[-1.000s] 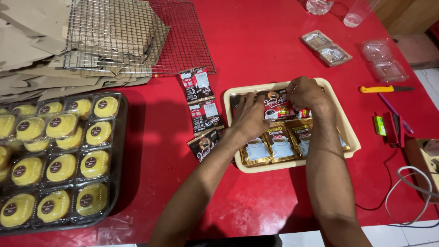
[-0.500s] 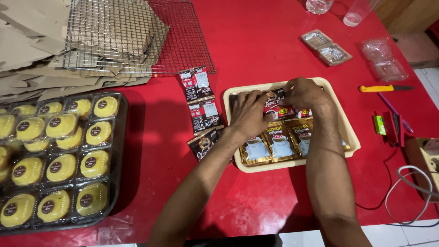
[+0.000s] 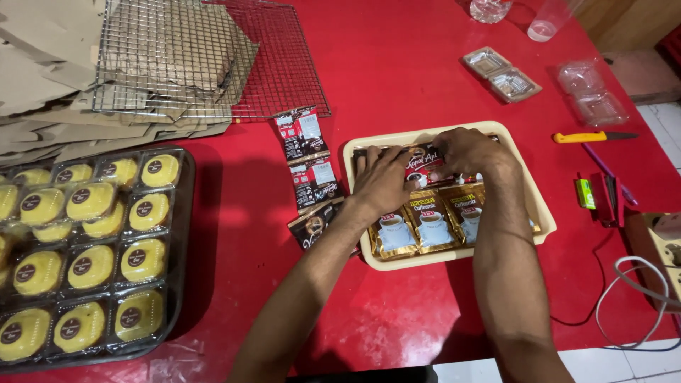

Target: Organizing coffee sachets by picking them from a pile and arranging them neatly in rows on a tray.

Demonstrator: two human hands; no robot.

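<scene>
From the head camera, both hands press on a glossy red-and-black sachet (image 3: 420, 164) inside a shallow cream plastic tray (image 3: 545, 225) on the shiny red desk (image 3: 397, 64). Left hand (image 3: 383, 179) lies flat with fingers spread; right hand (image 3: 469, 153) pinches the sachet's edge. Gold foil sachets (image 3: 433, 225) fill the tray's near side.

cream plastic tray (image 3: 539, 213): gold sachets (image 3: 425, 227) in a row, red-black sachet (image 3: 418, 164) above, under both hands | left of tray: strip of black sachets (image 3: 309, 177) | far left: yellow cakes in clear packs (image 3: 85, 248), round dark labels
</scene>
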